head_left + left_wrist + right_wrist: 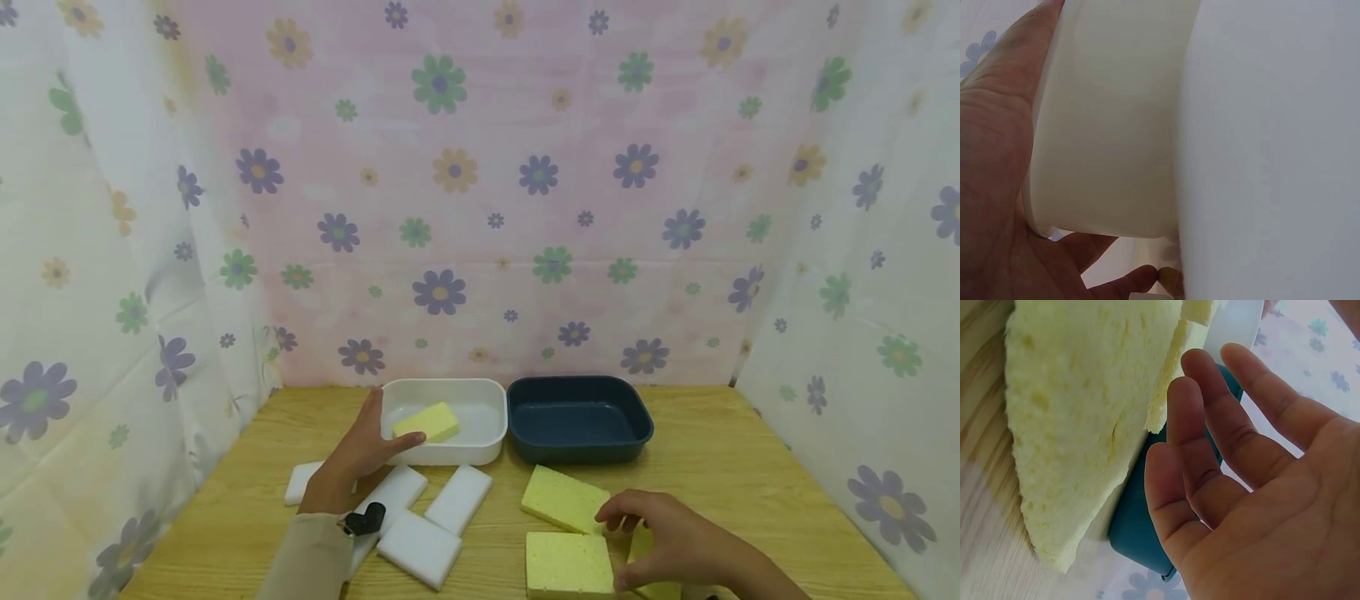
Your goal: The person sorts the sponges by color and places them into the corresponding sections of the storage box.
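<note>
My left hand (360,450) grips the left end of the white container (483,454), its thumb lying across the front rim. Inside, a yellow sponge (438,421) sits behind the thumb, which overlaps it in the head view. The left wrist view shows the container's outer wall (1110,125) against the palm, with some fingers behind it. At the right front, my right hand (675,537) hovers over a yellow sponge (642,546), partly hiding it. Its fingers (1185,415) are loosely bent and hold nothing. Two more yellow sponges (566,500) lie just left of it.
A dark blue container (581,454) stands against the white one's right side. Several white sponges (420,546) lie on the wooden table (720,450) in front of the white container and around the left forearm. Flowered curtains (480,250) close off the back and sides.
</note>
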Demonstrator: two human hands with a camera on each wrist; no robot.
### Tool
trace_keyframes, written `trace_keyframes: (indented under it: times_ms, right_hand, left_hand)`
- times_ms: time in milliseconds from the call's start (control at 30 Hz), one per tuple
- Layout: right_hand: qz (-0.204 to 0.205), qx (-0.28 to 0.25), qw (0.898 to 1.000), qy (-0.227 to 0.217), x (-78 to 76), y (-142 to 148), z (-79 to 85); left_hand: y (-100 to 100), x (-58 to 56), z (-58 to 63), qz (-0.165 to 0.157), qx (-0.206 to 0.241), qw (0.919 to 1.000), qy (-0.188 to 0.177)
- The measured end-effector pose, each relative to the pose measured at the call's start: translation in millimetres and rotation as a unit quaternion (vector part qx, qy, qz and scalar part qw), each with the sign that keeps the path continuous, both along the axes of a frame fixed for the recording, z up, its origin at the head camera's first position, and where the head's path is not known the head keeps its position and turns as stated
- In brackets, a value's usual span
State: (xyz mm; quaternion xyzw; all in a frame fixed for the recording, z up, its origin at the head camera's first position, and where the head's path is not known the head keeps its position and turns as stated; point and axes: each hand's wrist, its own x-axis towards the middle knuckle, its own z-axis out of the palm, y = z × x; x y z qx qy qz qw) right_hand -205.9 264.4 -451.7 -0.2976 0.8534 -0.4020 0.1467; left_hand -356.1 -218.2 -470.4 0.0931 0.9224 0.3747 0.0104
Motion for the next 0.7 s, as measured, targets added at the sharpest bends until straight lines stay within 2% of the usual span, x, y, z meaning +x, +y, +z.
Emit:
trace_keyframes:
  times_ms: [233, 500, 700]
  right_hand:
    - [0.003, 0.009, 1.000, -0.006, 0.5, -1.4, -0.4]
    - [0.015, 0.021, 0.999, 0.024, 1.3, -1.9, -4.6]
    - [0.020, 0.030, 0.999, 0.032, 3.2, -2.7, -7.4]
  left_hand:
    - [0.0, 0.6, -1.0, 0.000, -0.002, 1.0000, -0.002]
    - [-0.5, -0.1, -2.7, -0.006, 0.003, 1.0000, 0.001]
    - [0.0, 1.0, 0.9, -0.005, 0.004, 1.0000, -0.005]
